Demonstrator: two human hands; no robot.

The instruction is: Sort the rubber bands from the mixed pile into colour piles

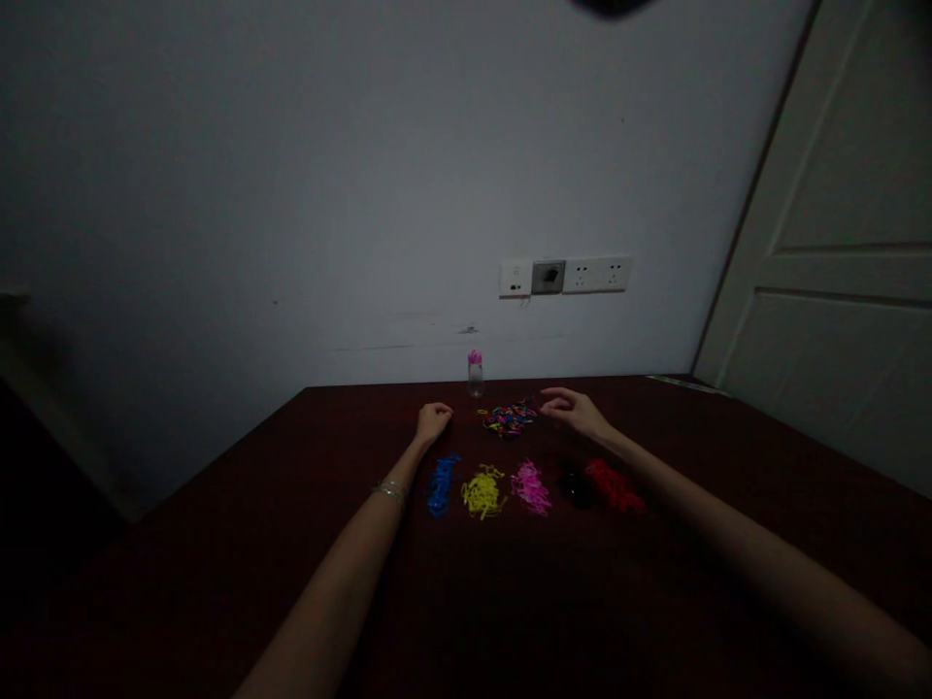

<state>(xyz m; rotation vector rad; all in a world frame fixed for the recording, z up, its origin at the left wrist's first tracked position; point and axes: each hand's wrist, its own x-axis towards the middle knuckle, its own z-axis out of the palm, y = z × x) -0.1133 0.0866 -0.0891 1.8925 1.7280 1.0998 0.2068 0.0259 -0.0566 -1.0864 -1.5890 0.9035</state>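
A loose heap of small mixed-colour rubber bands (510, 418) lies on the dark red table between my two hands. Just to its right is my right hand (574, 412), thumb and forefinger apart, with nothing visible between them. My left hand (435, 422) rests on the table left of the heap, its fingers curled in and no object showing in them. Nearer to me the bands lie in a row of single-colour piles: blue (441, 485), yellow (483, 492), pink (531, 487), black (575, 485) and red (615, 485). The black pile is hard to make out.
Behind the mixed heap a small clear bottle (476, 377) with a pink top stands upright near the wall. Wall sockets (565, 277) sit above the table's back edge. A pale panelled door (837, 291) is at the right. The room is dim.
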